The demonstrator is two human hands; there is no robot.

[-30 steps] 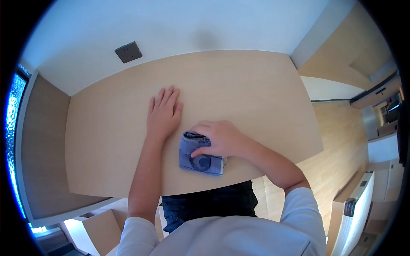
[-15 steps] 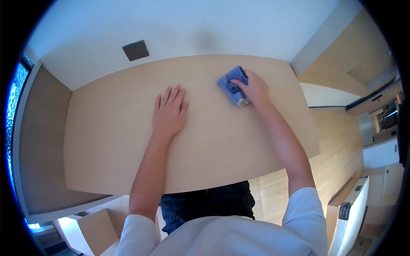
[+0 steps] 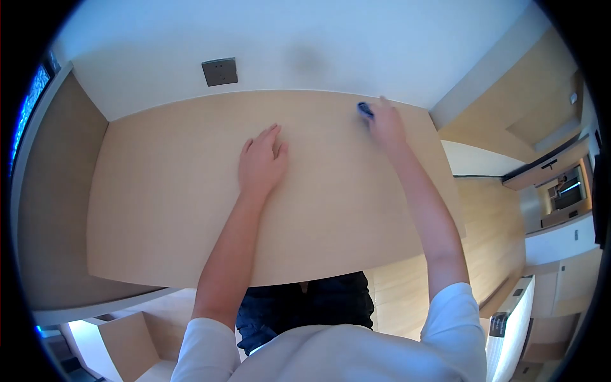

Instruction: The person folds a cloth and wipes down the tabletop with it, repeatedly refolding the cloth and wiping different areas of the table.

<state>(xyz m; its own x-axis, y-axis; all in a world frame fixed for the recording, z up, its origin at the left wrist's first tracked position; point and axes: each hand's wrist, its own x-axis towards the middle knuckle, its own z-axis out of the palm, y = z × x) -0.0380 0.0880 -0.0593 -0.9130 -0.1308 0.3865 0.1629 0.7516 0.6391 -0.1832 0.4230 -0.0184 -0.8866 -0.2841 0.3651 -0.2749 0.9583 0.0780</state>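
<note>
Near the back right of the light wood desk, my right hand is closed on a folded blue cloth. Only a small dark-blue part of the cloth shows beside the fingers; the hand covers the rest and is slightly blurred. My left hand is at the middle of the desktop, palm down, with nothing in it. Its fingers are stretched forward and the thumb stands apart.
A dark grey wall socket sits on the white wall behind the desk. A brown side panel bounds the left end. Wooden floor and an open box-like shelf lie below desk height.
My right hand has moved back toward the wall with the cloth, which now shows far less of its surface. My left hand has shifted slightly right, its fingers more bent. The view has turned a little.
</note>
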